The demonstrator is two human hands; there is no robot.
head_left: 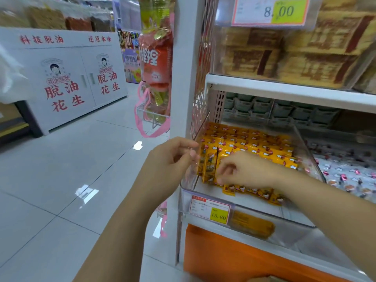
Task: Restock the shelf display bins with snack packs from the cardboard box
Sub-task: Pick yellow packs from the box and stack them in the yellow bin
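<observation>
Snack packs [254, 143] in yellow wrappers lie in rows across the back and middle of a clear plastic display bin [284, 231] on the shelf. A few more stand upright at its front left corner, right under the hands. The right hand [242, 169] reaches into the bin from the right, knuckles up and fingers curled down, pinching the upright packs at their lower ends. The left hand [168, 159] is just outside the bin's left wall, fingers bent, with thumb and forefinger closed on the wall's top edge. Motion blur softens that contact.

Below the right hand, on the bin's front wall, a red-bordered price label [210, 209] has a yellow patch reading 15.80. Under it runs an orange panel [234, 255]. To the right of the right hand, past the bin's clear divider, a neighbouring bin [350, 176] holds white-wrapped packs. Above both hands a white shelf board [284, 90] carries brown packets [295, 53] behind clear plastic, with a price tag [270, 11] marked 8.00.

Up and left of the left hand, bagged snacks [156, 58] hang beside the shelf post. Farther left, across the pale tiled floor [61, 190], stands a white cabinet [67, 78] printed with red characters.
</observation>
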